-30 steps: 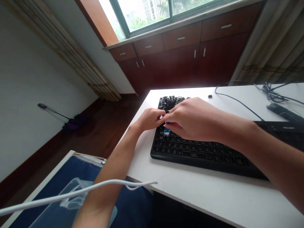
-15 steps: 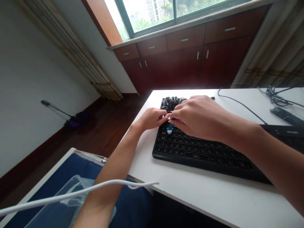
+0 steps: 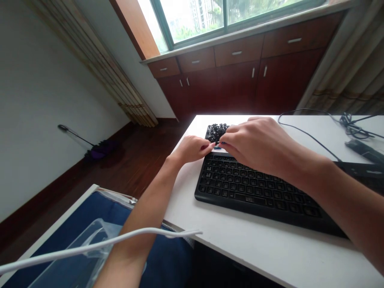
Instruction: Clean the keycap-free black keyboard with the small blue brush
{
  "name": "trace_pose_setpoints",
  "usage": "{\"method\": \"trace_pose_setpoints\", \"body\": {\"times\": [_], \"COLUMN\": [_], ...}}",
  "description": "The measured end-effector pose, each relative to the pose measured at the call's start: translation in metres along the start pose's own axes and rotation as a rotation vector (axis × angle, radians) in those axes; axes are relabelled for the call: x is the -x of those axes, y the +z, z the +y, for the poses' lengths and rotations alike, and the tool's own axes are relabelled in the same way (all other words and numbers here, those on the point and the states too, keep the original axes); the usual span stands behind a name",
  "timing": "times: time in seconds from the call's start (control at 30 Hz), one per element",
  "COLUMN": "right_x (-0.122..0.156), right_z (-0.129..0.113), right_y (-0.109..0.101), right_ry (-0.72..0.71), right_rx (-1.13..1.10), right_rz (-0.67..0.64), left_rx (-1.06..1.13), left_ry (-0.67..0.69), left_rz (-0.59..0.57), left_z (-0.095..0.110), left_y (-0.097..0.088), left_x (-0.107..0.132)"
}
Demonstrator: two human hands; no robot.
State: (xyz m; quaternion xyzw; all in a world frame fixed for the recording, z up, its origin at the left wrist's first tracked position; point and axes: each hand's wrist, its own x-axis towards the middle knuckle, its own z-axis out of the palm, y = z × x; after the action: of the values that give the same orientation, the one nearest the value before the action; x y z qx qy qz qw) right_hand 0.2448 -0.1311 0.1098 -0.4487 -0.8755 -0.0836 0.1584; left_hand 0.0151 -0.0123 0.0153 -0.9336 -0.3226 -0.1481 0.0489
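A black keyboard (image 3: 255,192) lies on the white table (image 3: 270,256). Behind its far left corner sits a pile of loose black keycaps (image 3: 216,131). My left hand (image 3: 192,149) and my right hand (image 3: 255,146) meet over that corner, fingertips pinched together. A small blue piece shows between the fingertips; I cannot make out what it is. My right hand covers the keyboard's top rows.
Black cables (image 3: 345,120) and a dark flat device (image 3: 363,150) lie at the table's far right. A white cord (image 3: 99,244) crosses the foreground over a blue cloth and a clear plastic box (image 3: 78,260). Wooden cabinets stand under the window. A broom (image 3: 90,150) lies on the floor.
Both hands have lifted from the keyboard's upper left keys toward the keycap pile. The blue and white piece seen on the keyboard earlier is no longer visible there.
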Motion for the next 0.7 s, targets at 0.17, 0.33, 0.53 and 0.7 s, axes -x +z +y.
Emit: {"method": "trace_pose_setpoints", "body": {"times": [0.17,0.33,0.53,0.7], "right_x": [0.0,0.0,0.001,0.001], "right_z": [0.002,0.003,0.01,0.009], "right_y": [0.001,0.001,-0.007,-0.001], "right_ry": [0.032,0.11,0.054,0.113], "right_rx": [-0.135,0.048,-0.172,-0.002], "right_rz": [-0.027,0.006,-0.077,-0.013], "left_rx": [0.047,0.08,0.082,0.115], "left_ry": [0.015,0.003,0.012,-0.01], "left_rz": [-0.04,-0.08,-0.089,-0.09], "left_z": [-0.001,0.001,0.0,0.001], "left_y": [0.002,0.0,0.001,0.0], "left_x": [0.0,0.0,-0.001,-0.001]}}
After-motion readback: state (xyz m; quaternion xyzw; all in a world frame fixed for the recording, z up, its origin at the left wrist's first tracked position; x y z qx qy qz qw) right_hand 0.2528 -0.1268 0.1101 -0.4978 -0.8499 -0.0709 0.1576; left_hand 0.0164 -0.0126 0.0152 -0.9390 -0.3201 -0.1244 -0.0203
